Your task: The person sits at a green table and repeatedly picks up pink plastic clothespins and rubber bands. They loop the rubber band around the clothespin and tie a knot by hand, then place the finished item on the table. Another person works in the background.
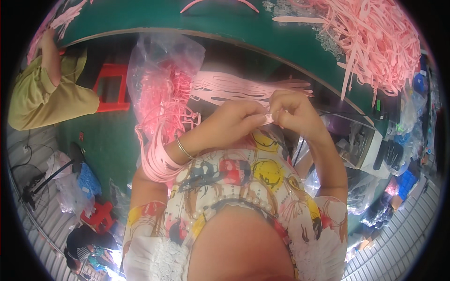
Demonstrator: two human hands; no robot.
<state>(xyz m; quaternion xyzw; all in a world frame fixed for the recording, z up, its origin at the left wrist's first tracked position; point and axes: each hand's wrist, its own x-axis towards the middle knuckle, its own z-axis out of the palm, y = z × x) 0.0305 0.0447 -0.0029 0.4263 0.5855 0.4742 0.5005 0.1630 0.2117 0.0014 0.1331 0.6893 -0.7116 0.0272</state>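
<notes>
My left hand (236,119) and my right hand (295,112) meet in front of my chest, fingers pinched together. Between their fingertips shows a small bit of a pale pink strap (269,118); the fingers hide most of it. A looped bundle of pink straps (159,161) hangs over my left forearm. Just beyond my hands, long flat pink straps (234,86) lie side by side near the table edge. To their left, a clear plastic bag (164,49) stands with many deeper pink straps in it.
On the green table (243,25), a large heap of pink straps (375,47) lies at the right beside small clear pieces (330,42). A curved pink strap (220,3) lies at the far edge. Left sits a person in an olive shirt (51,100), near a red stool (112,86).
</notes>
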